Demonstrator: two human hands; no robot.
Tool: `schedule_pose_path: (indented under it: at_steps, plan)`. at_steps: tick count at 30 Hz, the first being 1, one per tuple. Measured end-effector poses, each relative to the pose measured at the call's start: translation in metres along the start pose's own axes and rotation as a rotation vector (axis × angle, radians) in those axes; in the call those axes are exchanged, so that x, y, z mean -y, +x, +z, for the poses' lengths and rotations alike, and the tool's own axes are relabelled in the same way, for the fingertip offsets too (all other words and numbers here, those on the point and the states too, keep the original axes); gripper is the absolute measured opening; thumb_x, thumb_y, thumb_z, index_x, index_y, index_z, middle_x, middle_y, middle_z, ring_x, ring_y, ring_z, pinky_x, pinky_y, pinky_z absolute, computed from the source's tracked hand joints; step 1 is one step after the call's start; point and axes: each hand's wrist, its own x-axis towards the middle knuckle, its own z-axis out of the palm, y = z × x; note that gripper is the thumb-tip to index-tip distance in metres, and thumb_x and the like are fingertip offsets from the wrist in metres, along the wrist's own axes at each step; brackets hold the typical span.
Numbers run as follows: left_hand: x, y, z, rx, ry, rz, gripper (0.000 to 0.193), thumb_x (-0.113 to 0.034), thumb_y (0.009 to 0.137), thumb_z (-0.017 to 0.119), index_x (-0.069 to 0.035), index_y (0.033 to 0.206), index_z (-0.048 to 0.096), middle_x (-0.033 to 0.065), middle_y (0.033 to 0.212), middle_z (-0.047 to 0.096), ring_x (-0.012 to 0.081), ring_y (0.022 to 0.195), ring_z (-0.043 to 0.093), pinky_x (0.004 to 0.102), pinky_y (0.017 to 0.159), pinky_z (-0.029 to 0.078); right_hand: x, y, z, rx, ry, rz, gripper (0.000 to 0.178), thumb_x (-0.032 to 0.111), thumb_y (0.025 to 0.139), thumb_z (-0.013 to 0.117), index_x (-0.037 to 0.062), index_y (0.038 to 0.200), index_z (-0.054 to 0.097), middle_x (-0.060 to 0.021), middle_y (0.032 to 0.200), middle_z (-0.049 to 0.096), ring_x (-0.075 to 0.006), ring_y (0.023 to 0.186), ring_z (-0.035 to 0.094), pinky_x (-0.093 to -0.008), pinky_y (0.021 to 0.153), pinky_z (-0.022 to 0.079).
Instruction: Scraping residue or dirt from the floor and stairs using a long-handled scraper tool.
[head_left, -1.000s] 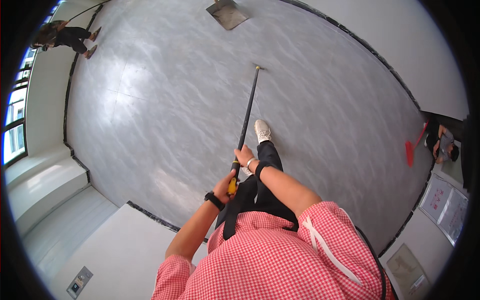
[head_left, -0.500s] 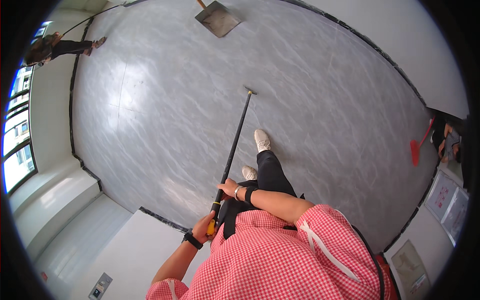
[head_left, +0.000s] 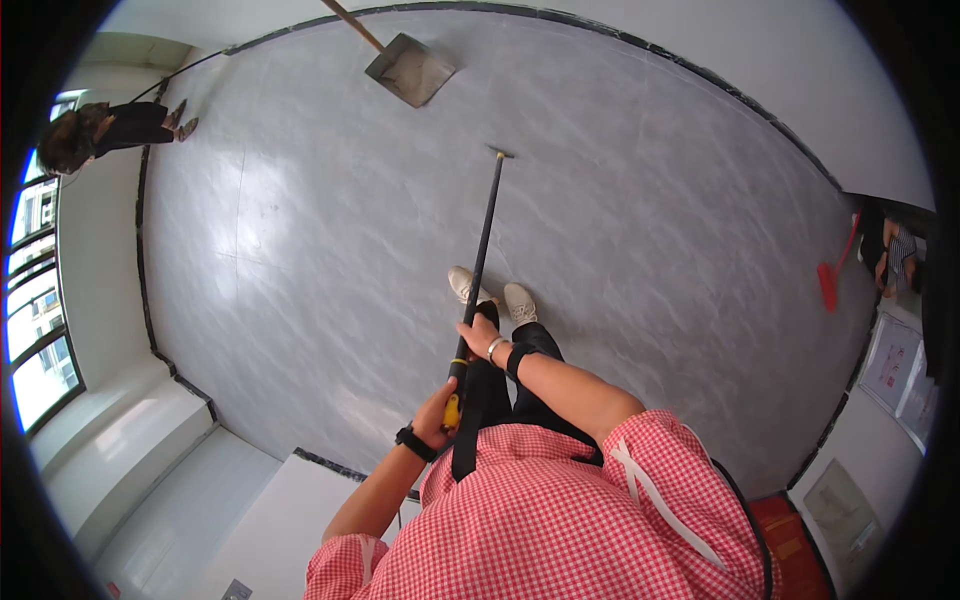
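A long-handled floor scraper (head_left: 486,235) slants away from my body. Its black pole ends in a narrow flat head against the grey floor ahead of my shoes. Around the yellow and black grip at the near end, my left hand (head_left: 433,415) is closed. Farther up the pole, my right hand (head_left: 480,336) is wrapped round the black shaft. Both of my wrists wear black bands. The fingers' undersides are partly hidden by the pole.
A metal dustpan (head_left: 410,72) with a wooden handle lies ahead. One person (head_left: 135,125) stands far left by the windows; another (head_left: 893,262) is at the right edge beside a red broom (head_left: 827,287). Black-edged walls border the marbled grey floor (head_left: 640,220).
My left foot has come forward to about level with the right. Both hands and the scraper have shifted slightly forward, still gripped. The person at far left has changed posture.
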Motion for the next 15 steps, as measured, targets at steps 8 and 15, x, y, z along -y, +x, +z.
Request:
schedule_pose_path:
  at_steps: [8,15]
  plan:
    - [-0.041,-0.009,0.028,-0.205,-0.081,0.024,0.029,-0.035,0.074,0.043,-0.007,0.069,0.044,0.0017,0.047,0.044,0.0123,0.038,0.044,0.0191,0.034,0.037,0.012,0.022,0.017,-0.199,-0.227,-0.191,0.038,0.027,0.068,0.042,-0.0100,0.074,0.042,-0.0236,0.064,0.051,-0.0329,0.057,0.052,-0.0347,0.050,0.043]
    - [-0.123,0.053,0.065,0.075,-0.039,0.068,0.029,-0.032,0.074,0.044,-0.004,0.073,0.051,0.0050,0.061,0.054,0.0148,0.050,0.052,0.0238,0.044,0.044,0.075,0.094,-0.049,-0.339,-0.171,-0.017,0.037,0.028,0.070,0.037,-0.0078,0.077,0.044,-0.0242,0.069,0.050,-0.0343,0.070,0.049,-0.0373,0.061,0.041]
